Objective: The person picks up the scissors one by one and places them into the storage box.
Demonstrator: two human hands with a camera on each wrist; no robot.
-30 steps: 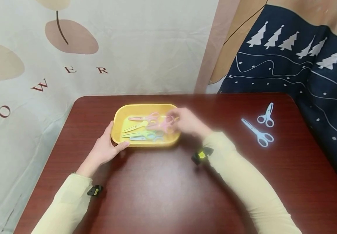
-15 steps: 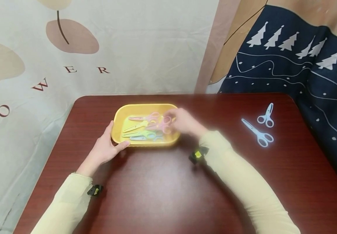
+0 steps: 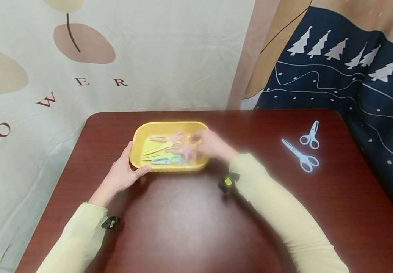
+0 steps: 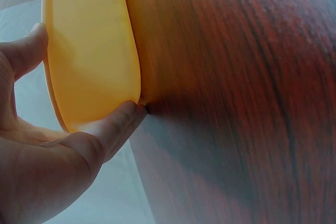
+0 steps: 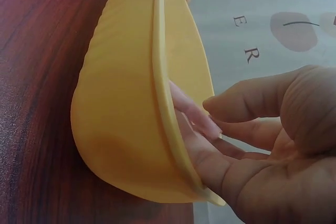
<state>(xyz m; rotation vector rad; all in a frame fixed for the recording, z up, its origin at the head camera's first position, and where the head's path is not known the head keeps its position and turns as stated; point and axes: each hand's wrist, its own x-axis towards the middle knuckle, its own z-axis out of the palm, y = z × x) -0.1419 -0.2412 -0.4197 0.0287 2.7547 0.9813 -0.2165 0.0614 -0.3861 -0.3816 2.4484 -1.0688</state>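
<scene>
A yellow plastic basket (image 3: 169,169) stands on the table. My left hand (image 3: 122,172) grips its left end, thumb at the near rim and fingers round the end wall, as the left wrist view shows on the basket's side (image 4: 94,51). My right hand (image 3: 211,143) reaches over the right end and pinches pink scissors (image 3: 183,152) by the handles, low inside the basket. In the right wrist view a pink handle (image 5: 197,114) shows at the fingers. Beside these lie other pink scissors (image 3: 170,137), yellow scissors (image 3: 158,147), green scissors (image 3: 160,157) and blue scissors (image 3: 161,162), partly overlapping.
Two pairs of light-blue scissors lie at the right of the dark red table (image 3: 189,220): a longer one (image 3: 298,154) and a shorter one (image 3: 310,135). A pale printed cloth (image 3: 169,57) and a navy tree-patterned cloth (image 3: 336,83) hang behind.
My right hand has shifted slightly left, and the pink scissors have moved left and down with it inside the basket. The left hand and the basket have stayed in place.
</scene>
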